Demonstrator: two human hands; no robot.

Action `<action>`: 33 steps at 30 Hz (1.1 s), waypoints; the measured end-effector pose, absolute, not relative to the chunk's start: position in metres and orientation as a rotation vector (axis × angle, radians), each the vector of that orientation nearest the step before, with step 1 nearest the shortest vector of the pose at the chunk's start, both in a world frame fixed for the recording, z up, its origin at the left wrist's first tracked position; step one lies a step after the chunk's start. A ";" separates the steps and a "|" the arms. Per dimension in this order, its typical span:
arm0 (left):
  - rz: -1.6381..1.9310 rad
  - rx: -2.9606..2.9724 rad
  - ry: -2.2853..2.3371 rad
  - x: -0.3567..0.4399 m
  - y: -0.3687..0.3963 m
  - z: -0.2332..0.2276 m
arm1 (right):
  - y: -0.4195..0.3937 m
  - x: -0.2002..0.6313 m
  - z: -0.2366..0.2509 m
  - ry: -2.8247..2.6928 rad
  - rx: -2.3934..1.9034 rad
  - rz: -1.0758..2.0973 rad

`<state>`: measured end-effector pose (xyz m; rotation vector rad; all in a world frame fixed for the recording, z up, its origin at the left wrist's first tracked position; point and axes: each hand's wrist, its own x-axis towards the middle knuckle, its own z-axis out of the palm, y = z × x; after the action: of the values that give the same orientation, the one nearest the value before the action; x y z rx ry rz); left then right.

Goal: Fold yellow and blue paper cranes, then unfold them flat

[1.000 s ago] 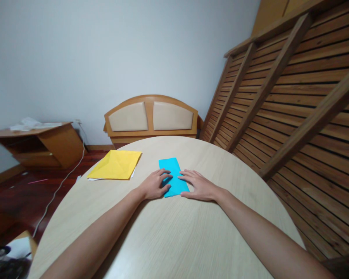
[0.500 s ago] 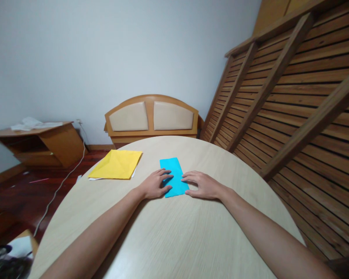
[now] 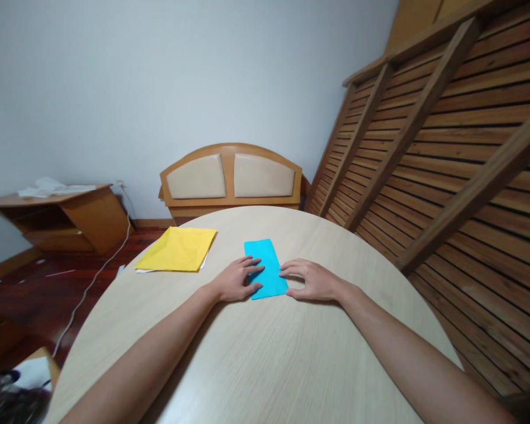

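Now one round table (image 3: 265, 359) bears one yellow sheet (image 3: 176, 250), left of one blue paper (image 3: 271, 280). Of two hands, the left hand (image 3: 236, 281) rests fingers-spread on the paper's left side; the right hand (image 3: 314, 281), fingers parted, has shifted outward to its right edge.

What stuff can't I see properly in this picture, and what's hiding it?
Head view: part of the blue paper, covered by the left hand.
Head view: most of the white paper, hidden under the yellow paper.
Head view: the dark thing at bottom left, cut off by the picture's edge, so I can't name it.
Head view: the thin pink thing at left, too small to name.
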<state>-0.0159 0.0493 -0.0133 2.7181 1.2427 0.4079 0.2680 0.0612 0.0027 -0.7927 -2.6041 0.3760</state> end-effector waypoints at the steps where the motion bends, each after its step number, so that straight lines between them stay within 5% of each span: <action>1: 0.409 2.716 1.244 -0.016 0.049 -0.013 | 0.061 0.268 0.002 -2.604 -0.792 0.376; 33: 0.352 2.695 1.229 -0.017 0.048 -0.008 | 0.061 0.265 0.001 -2.622 -0.808 0.411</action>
<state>-0.0165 0.0481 -0.0083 2.6945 1.2290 0.3523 0.2655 0.0611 0.0013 -0.8080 -2.6220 0.4113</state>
